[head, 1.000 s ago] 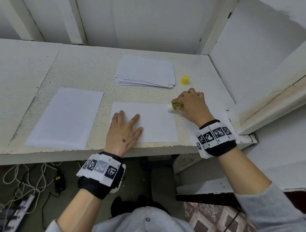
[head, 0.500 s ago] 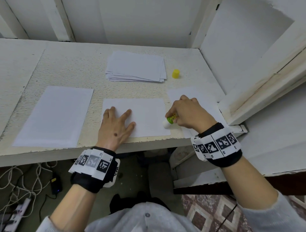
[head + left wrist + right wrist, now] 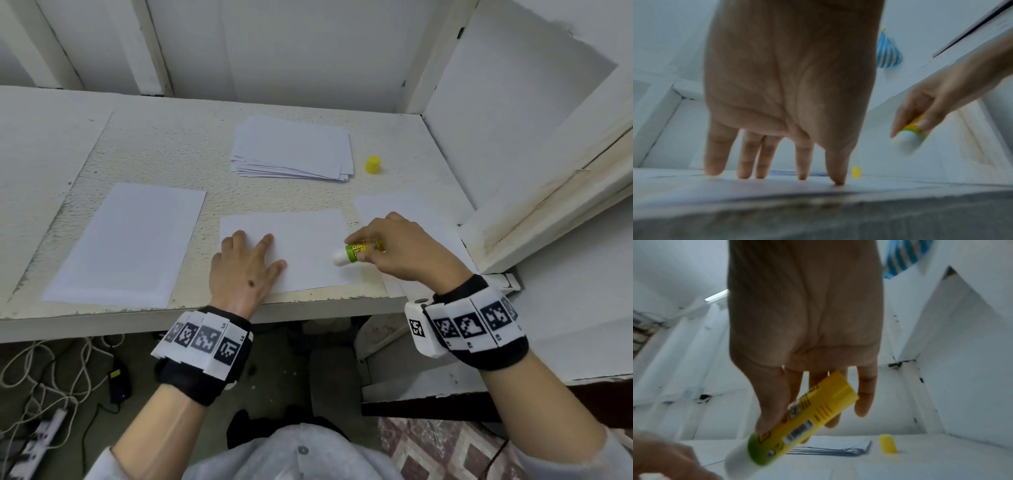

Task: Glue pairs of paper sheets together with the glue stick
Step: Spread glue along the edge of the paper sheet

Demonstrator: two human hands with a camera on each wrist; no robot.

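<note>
Seen from the head camera, a single paper sheet (image 3: 126, 243) lies flat at 9 o'clock on the white table (image 3: 164, 150), near the front edge and well apart from everything else. Beside it toward the centre, the left hand (image 3: 245, 270) rests palm down with fingers straight and spread on the near left part of the middle sheet (image 3: 301, 240); the left wrist view shows the fingertips (image 3: 838, 181) touching the paper. At 12 o'clock, beyond this sheet, sits a stack of paper (image 3: 294, 149), its edges slightly fanned. Just right of the stack, toward 1 o'clock, a yellow cap (image 3: 372, 164) stands upright on the table, apart from the stack.

At 3 o'clock of the middle sheet, the right hand (image 3: 400, 250) pinches the glue stick (image 3: 356, 251) between thumb and curled fingers. The stick is tilted, its yellow and green body toward the hand and its white glue end pointing down and left over the sheet's right edge; whether the tip touches the paper cannot be told. Under and behind that hand lies another sheet (image 3: 404, 205), reaching toward the table's right corner
</note>
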